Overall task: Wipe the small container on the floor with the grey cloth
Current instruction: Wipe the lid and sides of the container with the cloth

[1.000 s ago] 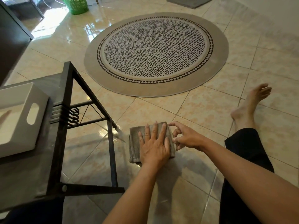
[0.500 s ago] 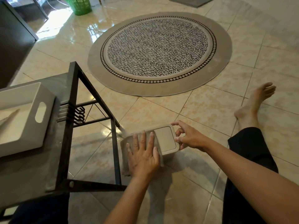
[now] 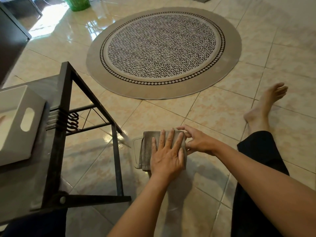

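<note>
So there was one grey cloth (image 3: pixel 147 149) on the floor (image 3: pixel 213 117), draped over one small container (image 3: pixel 136 146). Left hand (image 3: pixel 166 154) pressed it flat, fingers spread wide; right hand (image 3: pixel 198 142) pinched the container's edge.

Daylight glare on glossy floor tiles (image 3: pixel 56 23) upper left, soft arm shadows, wide-angle edge distortion
</note>
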